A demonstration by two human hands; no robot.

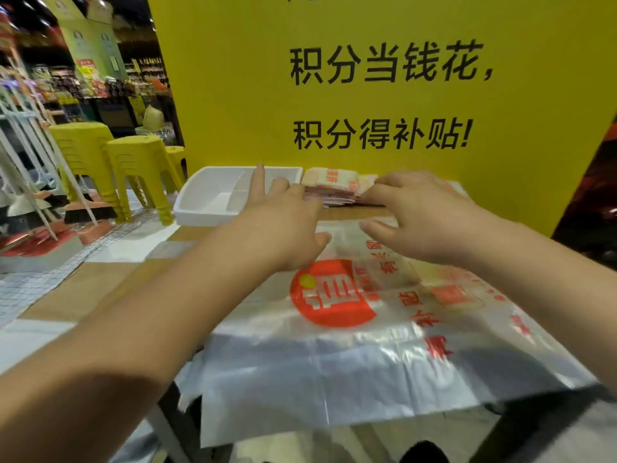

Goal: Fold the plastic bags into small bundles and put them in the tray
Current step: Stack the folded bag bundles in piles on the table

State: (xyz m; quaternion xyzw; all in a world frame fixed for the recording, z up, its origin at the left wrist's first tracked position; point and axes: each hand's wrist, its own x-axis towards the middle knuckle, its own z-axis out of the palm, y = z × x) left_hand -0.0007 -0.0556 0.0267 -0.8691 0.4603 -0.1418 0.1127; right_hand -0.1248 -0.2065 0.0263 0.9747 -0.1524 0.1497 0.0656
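A clear plastic bag [350, 355] with a red round logo and red lettering lies spread flat on the table, its near edge hanging over the front. My left hand [283, 222] hovers above the bag's far edge, index finger pointing up, other fingers loosely bent, holding nothing. My right hand [420, 215] reaches over the far edge toward a stack of plastic bags [330, 188]; its fingertips are at the stack, and whether they pinch anything is unclear. A white divided tray [207, 208] sits at the far left of the table.
A tall yellow sign [367, 78] with black lettering stands right behind the table. Stacked yellow stools [133, 168] and brooms [83, 212] stand on the floor to the left. Shop shelves fill the far left background.
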